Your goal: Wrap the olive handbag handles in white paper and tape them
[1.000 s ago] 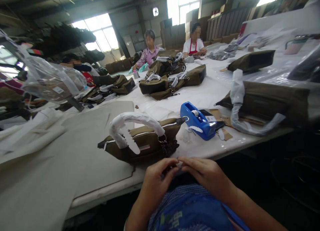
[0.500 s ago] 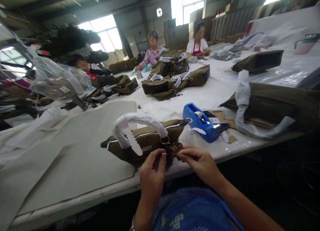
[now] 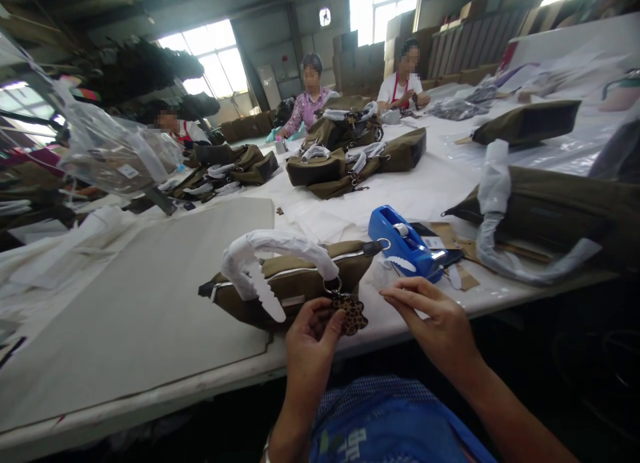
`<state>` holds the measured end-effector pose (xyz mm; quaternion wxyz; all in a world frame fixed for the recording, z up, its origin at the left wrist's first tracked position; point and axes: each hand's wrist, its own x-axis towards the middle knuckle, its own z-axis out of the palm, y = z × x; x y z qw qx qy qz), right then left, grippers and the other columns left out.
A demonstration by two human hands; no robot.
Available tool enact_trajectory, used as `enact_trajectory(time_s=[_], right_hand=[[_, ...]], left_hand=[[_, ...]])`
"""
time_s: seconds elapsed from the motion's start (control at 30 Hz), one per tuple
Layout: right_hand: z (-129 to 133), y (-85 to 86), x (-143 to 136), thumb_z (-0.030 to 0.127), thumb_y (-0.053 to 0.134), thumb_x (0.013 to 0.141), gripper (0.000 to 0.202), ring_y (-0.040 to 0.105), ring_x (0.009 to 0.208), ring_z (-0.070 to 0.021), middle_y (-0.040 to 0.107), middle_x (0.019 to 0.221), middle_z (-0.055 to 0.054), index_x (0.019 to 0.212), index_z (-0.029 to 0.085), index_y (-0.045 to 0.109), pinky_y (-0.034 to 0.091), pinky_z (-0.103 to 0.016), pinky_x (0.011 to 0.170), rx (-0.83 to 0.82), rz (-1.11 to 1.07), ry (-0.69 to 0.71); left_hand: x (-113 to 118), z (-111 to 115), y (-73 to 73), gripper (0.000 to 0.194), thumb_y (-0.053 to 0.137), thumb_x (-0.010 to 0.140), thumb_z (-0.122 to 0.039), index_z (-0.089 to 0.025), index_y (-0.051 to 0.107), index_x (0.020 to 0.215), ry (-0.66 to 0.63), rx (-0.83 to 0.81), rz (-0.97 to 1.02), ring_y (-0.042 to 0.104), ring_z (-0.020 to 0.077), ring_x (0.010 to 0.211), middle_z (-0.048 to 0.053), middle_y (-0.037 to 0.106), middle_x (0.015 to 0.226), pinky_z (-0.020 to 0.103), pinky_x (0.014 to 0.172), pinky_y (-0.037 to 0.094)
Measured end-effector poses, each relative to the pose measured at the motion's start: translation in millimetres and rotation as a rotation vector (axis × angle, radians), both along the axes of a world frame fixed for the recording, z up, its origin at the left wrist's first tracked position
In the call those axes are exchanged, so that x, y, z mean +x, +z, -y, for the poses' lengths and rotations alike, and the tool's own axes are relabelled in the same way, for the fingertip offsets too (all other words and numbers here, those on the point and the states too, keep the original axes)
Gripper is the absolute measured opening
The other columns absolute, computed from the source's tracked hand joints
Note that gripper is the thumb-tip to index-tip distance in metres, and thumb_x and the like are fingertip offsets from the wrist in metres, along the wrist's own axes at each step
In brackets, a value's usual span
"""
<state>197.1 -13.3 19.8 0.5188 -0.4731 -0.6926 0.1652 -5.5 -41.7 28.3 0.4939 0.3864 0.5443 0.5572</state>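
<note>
An olive handbag [image 3: 350, 266] with a silver zip stands in front of me, its handle [image 3: 273, 240] wrapped in white material. A leopard-print charm [image 3: 355, 317] hangs from the ring at the handle's right end. My left hand [image 3: 311, 336] is closed on the charm's left edge, between thumb and fingers. To the right, apart from the charm, my right hand [image 3: 440, 319] is closed in a pinch. Whatever its fingertips may hold is too small to make out. Just beyond that hand sits a blue tape dispenser [image 3: 397, 239].
Another olive bag [image 3: 560, 213] with a wrapped handle lies at the right, near a brown card tag [image 3: 467, 279]. Piled olive bags [image 3: 320, 169] occupy the table's middle. Grey sheet material [image 3: 165, 296] covers the left side. Several co-workers sit beyond the table.
My right hand has come off the charm and moved to the right, still pinched. The left hand has shifted onto the charm, whose leopard-print face now shows more fully.
</note>
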Motion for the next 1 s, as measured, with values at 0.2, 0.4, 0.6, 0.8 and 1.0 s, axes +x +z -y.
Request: enact_trajectory(time_s=[0.2,0.4,0.6,0.8,1.0], right_hand=[[-2.5,-1.6,6.5,0.018,0.065,0.096,0.016,0.069,0.084,-0.0145,0.069,0.097,-0.003,0.102,0.025,0.078,0.055,-0.024,0.076,0.072,0.12,-0.011],[-2.3,-0.5,4.7,0.017,0.064,0.096,0.017,0.07,0.085,-0.0148,0.069,0.099,-0.002,0.103,0.025,0.077,0.054,-0.025,0.077,0.069,0.172,-0.023],[-4.2,-1.3,-2.1,0.018,0.066,0.095,0.015,0.07,0.086,-0.0157,0.069,0.1,-0.003,0.103,0.024,0.077,0.054,-0.027,0.078,0.057,0.171,-0.002],[-10.9,-4.4,-9.0,0.017,0.065,0.095,0.017,0.07,0.087,-0.0173,0.07,0.099,-0.004,0.106,0.023,0.078,0.055,-0.03,0.081,0.046,0.181,0.038],[-21.8,-6.9,-14.5,0.014,0.065,0.095,0.019,0.071,0.089,-0.0169,0.072,0.099,-0.005,0.107,0.021,0.077,0.057,-0.028,0.081,0.112,0.14,0.091]], left_hand=[[0.9,0.5,-1.1,0.038,0.084,0.077,-0.039,-0.015,0.066,0.1,0.02,0.008,-0.004,0.076,0.0184,0.079,0.006,0.078,0.087,0.026,0.071,0.065],[-1.9,1.1,-0.4,0.037,0.083,0.077,-0.039,-0.016,0.067,0.101,0.011,0.013,-0.019,0.076,0.0183,0.079,0.006,0.077,0.088,0.026,0.071,0.064],[-0.7,0.7,-2.2,0.035,0.081,0.078,-0.039,-0.017,0.068,0.1,0.005,0.034,-0.083,0.076,0.0202,0.081,0.007,0.078,0.089,0.029,0.073,0.064],[-8.7,4.5,1.4,0.024,0.073,0.088,-0.039,-0.02,0.071,0.102,0.028,0.169,-0.379,0.076,0.0186,0.085,0.005,0.077,0.095,0.026,0.077,0.062],[-18.0,-10.5,9.8,0.015,0.068,0.093,-0.027,-0.026,0.073,0.107,0.092,0.411,-0.704,0.074,0.0162,0.089,0.001,0.076,0.103,0.027,0.084,0.06]])
